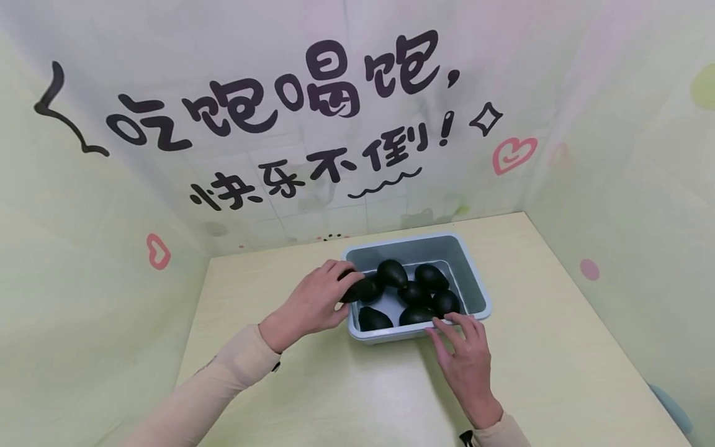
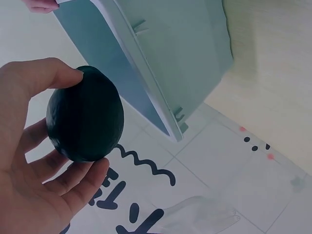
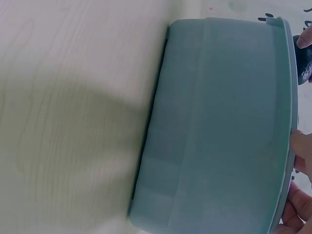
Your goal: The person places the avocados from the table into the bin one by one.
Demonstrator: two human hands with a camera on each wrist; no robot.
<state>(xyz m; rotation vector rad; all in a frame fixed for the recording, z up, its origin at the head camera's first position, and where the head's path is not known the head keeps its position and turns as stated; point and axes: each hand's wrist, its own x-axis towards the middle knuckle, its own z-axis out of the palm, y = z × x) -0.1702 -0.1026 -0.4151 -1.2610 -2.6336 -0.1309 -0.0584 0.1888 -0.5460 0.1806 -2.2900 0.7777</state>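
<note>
My left hand (image 1: 315,299) holds a dark, nearly black avocado (image 2: 85,114) over the left rim of a grey-blue plastic bin (image 1: 404,250). In the left wrist view, the thumb lies on one side of the fruit and the fingers curl round the other. Several more dark avocados (image 1: 392,273) lie inside the bin, spread over its floor. My right hand (image 1: 468,367) pinches the bin's front rim near the right corner. The right wrist view shows the bin's outer wall (image 3: 234,117) and the right fingers (image 3: 301,142) at its rim.
The bin stands on a pale wood-grain table (image 1: 268,385), near its back edge. Behind rises a light wall covering (image 1: 313,211) with large black characters and pink hearts. Similar light panels (image 1: 631,205) flank the table on both sides.
</note>
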